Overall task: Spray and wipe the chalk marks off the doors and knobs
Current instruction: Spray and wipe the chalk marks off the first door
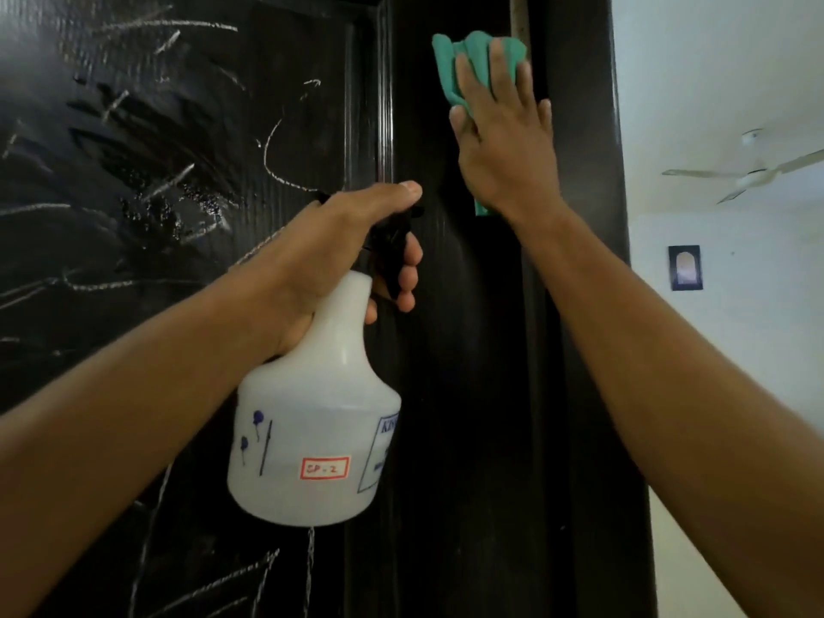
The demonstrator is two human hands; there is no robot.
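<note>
Green cloth (450, 73) lies flat under the right hand (504, 140), fingers spread wide, near the door's (446, 394) right edge. Left hand (330, 243) grips the spray bottle (312, 417). Chalk marks (272, 158) remain on the panel; recommend firm, overlapping strokes leftward.

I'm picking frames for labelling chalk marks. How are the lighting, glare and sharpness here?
Head view: dim door against a bright, washed-out wall; wet glare patch among the chalk marks; soft overall; wide-angle bending at the edges.
</note>
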